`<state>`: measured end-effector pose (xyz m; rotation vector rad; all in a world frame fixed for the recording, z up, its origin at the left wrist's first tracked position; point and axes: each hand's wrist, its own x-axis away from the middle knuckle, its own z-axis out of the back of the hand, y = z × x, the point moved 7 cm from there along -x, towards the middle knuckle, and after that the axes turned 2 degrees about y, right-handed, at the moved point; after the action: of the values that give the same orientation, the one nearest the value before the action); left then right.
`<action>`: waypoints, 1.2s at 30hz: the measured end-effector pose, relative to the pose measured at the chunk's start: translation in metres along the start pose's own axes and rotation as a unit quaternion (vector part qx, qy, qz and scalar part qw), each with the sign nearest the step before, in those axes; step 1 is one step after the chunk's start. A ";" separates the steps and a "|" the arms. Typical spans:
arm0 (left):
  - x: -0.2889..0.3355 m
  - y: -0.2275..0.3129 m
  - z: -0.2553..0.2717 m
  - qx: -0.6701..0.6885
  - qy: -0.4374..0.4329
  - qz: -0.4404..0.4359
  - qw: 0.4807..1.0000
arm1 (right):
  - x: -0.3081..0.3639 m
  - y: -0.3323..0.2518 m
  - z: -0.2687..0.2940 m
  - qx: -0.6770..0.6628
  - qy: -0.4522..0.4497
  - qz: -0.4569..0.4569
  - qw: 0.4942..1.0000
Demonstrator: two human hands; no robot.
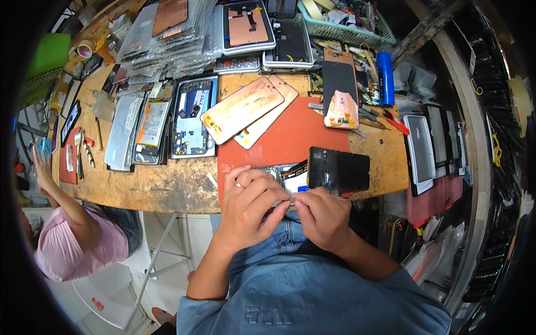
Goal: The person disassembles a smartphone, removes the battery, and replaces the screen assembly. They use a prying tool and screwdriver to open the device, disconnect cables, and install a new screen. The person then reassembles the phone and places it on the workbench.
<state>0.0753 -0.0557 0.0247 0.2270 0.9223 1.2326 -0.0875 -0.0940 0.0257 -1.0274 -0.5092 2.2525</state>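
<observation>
My left hand (248, 206) and my right hand (322, 215) meet at the front edge of the bench. Their fingertips pinch together on something small that I cannot make out. Just beyond them lies an opened phone (295, 181), its silver and black insides partly hidden by my fingers. A dark phone screen panel (339, 169) sits beside it, to the right, near my right hand. Under these parts is an orange-red work mat (279, 146). Two copper-coloured phone panels (244, 107) overlap on the mat's far left part, beyond my left hand.
Left of the mat stand an opened phone with exposed boards (192, 120) and a battery pack (152, 123). Bubble-wrapped panels (167, 42) pile up behind. Tools and a blue cylinder (384, 78) lie at the right. A person in a pink top (84, 240) sits at the left.
</observation>
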 end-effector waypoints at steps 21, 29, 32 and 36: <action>-0.001 0.000 -0.001 -0.013 -0.019 -0.015 1.000 | 0.002 0.000 -0.001 0.014 -0.020 0.009 1.000; 0.000 -0.001 -0.001 -0.011 -0.011 -0.003 1.000 | 0.003 0.001 -0.003 0.017 -0.025 0.010 0.999; -0.001 0.000 0.001 -0.007 -0.016 -0.005 1.000 | 0.001 0.000 -0.002 0.013 -0.024 0.014 1.000; 0.000 -0.001 0.000 0.002 -0.025 -0.005 1.000 | 0.000 -0.002 -0.001 0.016 -0.025 0.019 0.999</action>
<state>0.0763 -0.0563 0.0242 0.2547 0.8825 1.2097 -0.0861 -0.0925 0.0256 -0.9750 -0.4759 2.3164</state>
